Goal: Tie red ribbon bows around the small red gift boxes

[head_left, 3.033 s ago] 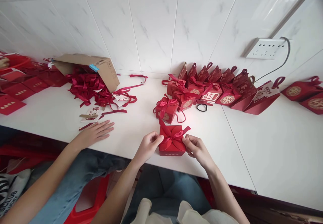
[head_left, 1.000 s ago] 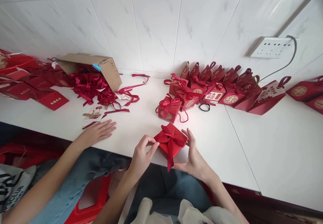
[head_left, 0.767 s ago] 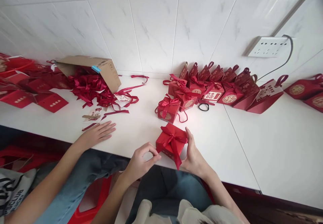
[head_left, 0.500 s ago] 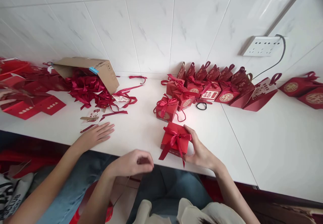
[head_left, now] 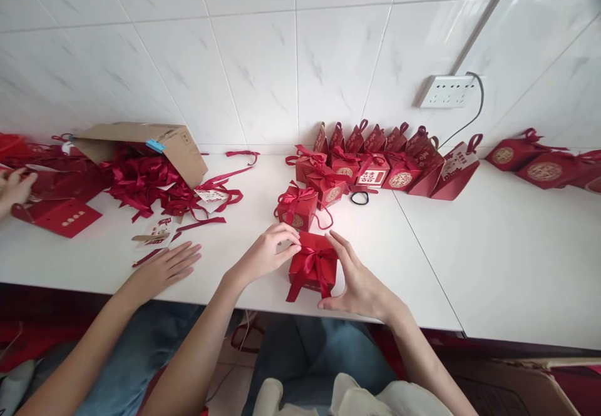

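A red gift box (head_left: 327, 271) with a satin ribbon bow (head_left: 310, 258) on its lid stands near the table's front edge. My right hand (head_left: 364, 281) is curved round its right side, fingers at the back corner and thumb by the front. My left hand (head_left: 265, 252) has thumb and forefinger closed at the lid's upper left, on the bow's left loop; the exact contact is small and partly hidden. Just behind stands a smaller red box (head_left: 295, 211) with a bow and round gold emblem. Farther back, another bowed box (head_left: 327, 189) sits close to it.
Several red handled boxes (head_left: 429, 175) line the wall, near a black hair tie (head_left: 359, 198). At left, a cardboard box (head_left: 181, 153) spills ribbons (head_left: 136, 181). A co-worker's hand (head_left: 164, 270) lies flat on the table; another hand (head_left: 14, 189) is at far left beside red boxes.
My left hand has risen from the table's edge to the bow and pinched there. My right hand stays round the box. The view has shifted slightly.
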{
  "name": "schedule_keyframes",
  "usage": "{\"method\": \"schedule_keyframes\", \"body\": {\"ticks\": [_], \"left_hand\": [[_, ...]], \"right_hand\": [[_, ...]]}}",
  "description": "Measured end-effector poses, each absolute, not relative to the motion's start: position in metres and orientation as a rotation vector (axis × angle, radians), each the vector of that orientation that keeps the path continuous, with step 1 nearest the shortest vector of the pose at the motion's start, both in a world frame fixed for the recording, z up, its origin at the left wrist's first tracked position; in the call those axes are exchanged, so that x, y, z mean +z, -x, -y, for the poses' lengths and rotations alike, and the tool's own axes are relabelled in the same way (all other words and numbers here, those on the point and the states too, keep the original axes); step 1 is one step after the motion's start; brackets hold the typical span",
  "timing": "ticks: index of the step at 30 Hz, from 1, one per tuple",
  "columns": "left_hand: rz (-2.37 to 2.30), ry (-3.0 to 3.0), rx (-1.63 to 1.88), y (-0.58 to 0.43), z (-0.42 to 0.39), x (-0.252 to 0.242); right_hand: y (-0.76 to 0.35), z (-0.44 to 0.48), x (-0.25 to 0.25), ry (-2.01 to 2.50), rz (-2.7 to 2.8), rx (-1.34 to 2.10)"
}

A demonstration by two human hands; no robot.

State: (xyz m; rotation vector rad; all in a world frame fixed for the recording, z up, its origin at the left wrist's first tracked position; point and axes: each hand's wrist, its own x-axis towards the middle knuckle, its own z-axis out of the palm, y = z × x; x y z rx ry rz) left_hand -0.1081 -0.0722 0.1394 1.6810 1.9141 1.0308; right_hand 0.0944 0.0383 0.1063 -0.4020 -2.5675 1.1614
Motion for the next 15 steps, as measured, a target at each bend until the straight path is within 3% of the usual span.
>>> {"method": "schedule_keyframes", "body": {"ticks": [15], "left_hand": [[-1.553, -1.097, 1.145, 0.09, 0.057, 0.146]], "right_hand": [[-0.092, -0.048, 0.081, 0.309, 2.431, 1.195]]}}
